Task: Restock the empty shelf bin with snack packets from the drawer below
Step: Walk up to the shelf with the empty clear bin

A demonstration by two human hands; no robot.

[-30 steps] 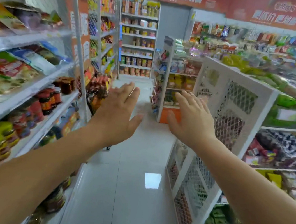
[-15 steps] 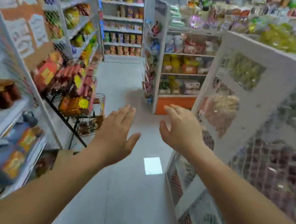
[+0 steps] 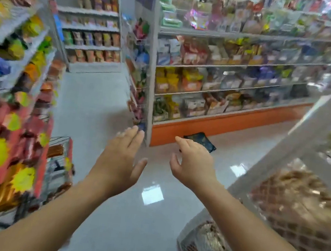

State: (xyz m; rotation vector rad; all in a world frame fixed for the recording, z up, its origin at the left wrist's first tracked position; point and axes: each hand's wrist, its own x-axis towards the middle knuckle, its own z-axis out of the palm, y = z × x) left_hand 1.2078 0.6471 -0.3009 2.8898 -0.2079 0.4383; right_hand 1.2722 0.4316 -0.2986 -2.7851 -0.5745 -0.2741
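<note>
A: How far along is the restocking?

B: Barely begun, I'd judge. At the left, the white metal shelves of bright snack bags (image 3: 13, 46) look full. Below them a wire basket rack (image 3: 60, 153) stands on the pale tiled floor (image 3: 92, 99). No empty bin shows, and no drawer stands open.

A: And the hands?

B: The left hand (image 3: 120, 163) is held out over the floor, palm down, fingers (image 3: 131, 135) straight and slightly spread, holding nothing. The right hand (image 3: 193, 169), just beside it, has its fingers (image 3: 181, 141) loosely curled, thumb apart, also holding nothing.

A: Any packet near them?

B: One flat dark foil packet (image 3: 200, 141) lies on the floor at the lower edge of the orange base panel (image 3: 234, 124) of the middle shelf unit. In this view it sits just past the right fingertips, and it looks apart from them. Whether that orange base hides the drawer, I can't tell.

A: Further right?

B: A white wire-mesh end panel (image 3: 285, 215), with blurred brownish packets behind it. Finding the bin, opening the drawer, carrying and filling are all left.
</note>
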